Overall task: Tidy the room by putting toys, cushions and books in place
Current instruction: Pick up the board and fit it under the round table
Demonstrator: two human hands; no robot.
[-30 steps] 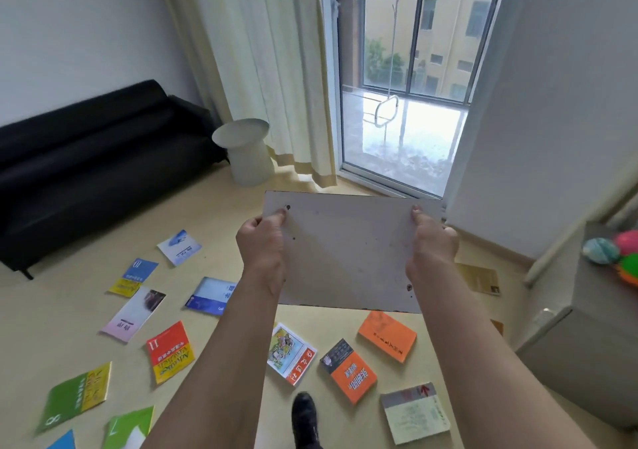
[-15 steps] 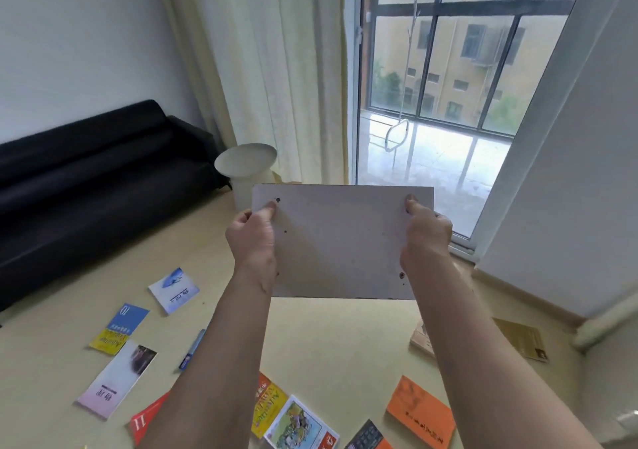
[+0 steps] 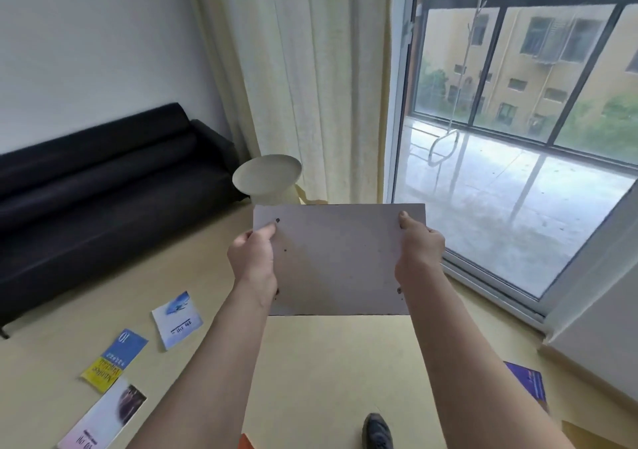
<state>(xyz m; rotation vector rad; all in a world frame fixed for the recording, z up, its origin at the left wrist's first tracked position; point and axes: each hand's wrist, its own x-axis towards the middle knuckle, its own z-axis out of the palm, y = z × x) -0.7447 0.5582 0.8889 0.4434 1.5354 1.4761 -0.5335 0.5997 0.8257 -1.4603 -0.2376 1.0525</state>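
I hold a flat grey board (image 3: pixel 338 258) with small dark holes out in front of me, level with my chest. My left hand (image 3: pixel 253 257) grips its left edge, thumb on top. My right hand (image 3: pixel 417 253) grips its right edge the same way. Books lie scattered on the pale floor: a white and blue one (image 3: pixel 177 319), a blue and yellow one (image 3: pixel 115 359), a white and pink one (image 3: pixel 103 414) at the lower left, and a purple one (image 3: pixel 528 384) at the lower right. An orange corner (image 3: pixel 245 441) peeks out at the bottom edge.
A black sofa (image 3: pixel 96 186) runs along the left wall. A round white side table (image 3: pixel 267 179) stands by the cream curtain (image 3: pixel 310 79). A large glass door (image 3: pixel 518 137) fills the right. My shoe (image 3: pixel 378 431) shows at the bottom.
My view has risen and I have stepped forward toward the window; the orange books and cabinet have dropped out of sight. Both hands keep the same hold on the board.
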